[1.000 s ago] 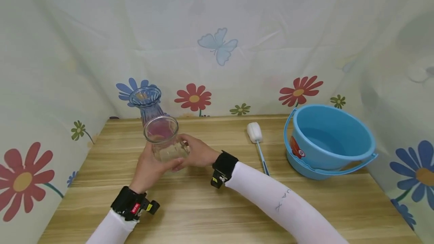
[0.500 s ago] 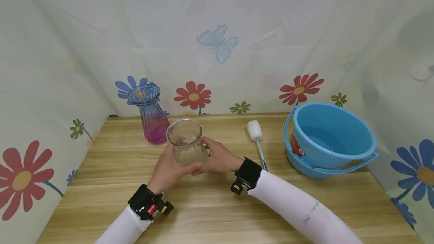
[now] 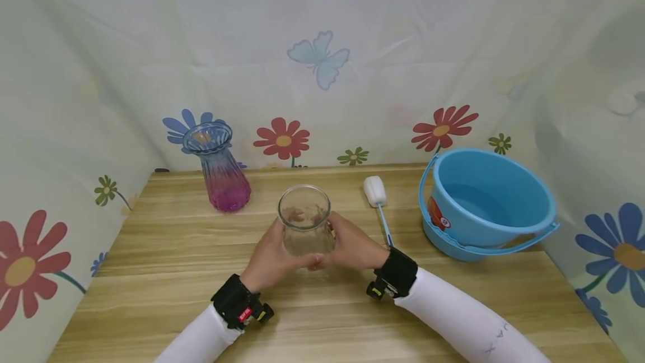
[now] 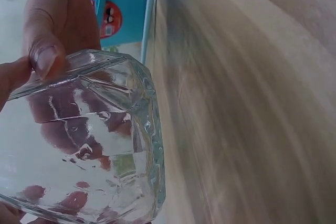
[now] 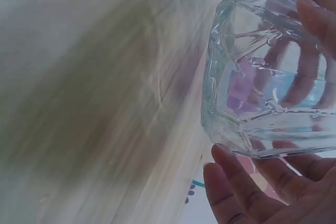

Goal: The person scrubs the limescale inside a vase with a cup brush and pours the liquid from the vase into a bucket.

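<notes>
A clear glass vase [image 3: 308, 240] with a wide round rim is upright between my two hands, in the middle of the head view. My left hand [image 3: 272, 256] grips its left side, and my right hand [image 3: 356, 244] grips the right. Both thumbs come together at the near side of the glass. In the left wrist view the faceted thick base of the vase [image 4: 149, 129] sits close over the wooden table, with fingers visible through the glass. Fingers of my right hand [image 5: 262, 192] curve under the vase's side in the right wrist view.
A blue-to-pink ribbed glass vase [image 3: 225, 181] stands at the back left of the wooden table [image 3: 166, 273]. Right of my hands lies a bottle brush [image 3: 375, 190] with a white sponge head. Further right is a light blue bucket [image 3: 468, 234] with its handle down.
Both hands have carried the clear vase to the right and slightly nearer, away from the blue-pink vase, which it overlapped in view before. The brush and bucket stay in place.
</notes>
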Demonstrator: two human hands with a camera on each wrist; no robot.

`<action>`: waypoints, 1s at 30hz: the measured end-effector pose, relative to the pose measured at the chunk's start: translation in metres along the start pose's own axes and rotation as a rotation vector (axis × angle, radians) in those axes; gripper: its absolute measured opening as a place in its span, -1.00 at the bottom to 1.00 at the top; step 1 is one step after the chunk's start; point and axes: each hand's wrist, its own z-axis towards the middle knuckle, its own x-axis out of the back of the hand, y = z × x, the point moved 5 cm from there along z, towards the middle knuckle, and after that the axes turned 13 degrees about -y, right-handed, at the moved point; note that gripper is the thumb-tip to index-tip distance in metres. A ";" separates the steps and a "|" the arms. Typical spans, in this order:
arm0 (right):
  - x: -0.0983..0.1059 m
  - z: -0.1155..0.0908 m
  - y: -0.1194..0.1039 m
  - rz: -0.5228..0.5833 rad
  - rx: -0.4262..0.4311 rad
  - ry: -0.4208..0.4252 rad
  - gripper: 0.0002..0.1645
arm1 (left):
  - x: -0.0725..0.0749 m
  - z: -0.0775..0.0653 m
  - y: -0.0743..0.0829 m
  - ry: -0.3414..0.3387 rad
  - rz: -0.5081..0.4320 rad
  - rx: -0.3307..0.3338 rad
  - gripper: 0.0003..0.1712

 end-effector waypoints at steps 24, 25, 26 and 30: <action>0.008 -0.059 0.011 -0.014 0.018 0.055 0.19 | -0.050 0.009 0.021 -0.056 0.019 -0.035 0.21; 0.008 -0.061 0.011 -0.013 0.023 0.054 0.18 | -0.051 0.009 0.021 -0.060 0.018 -0.038 0.23; 0.008 -0.062 0.012 -0.013 0.020 0.055 0.18 | -0.053 0.009 0.021 -0.067 0.018 -0.037 0.25; 0.008 -0.067 0.012 -0.001 0.037 0.053 0.20 | -0.059 0.009 0.022 -0.082 0.027 -0.029 0.28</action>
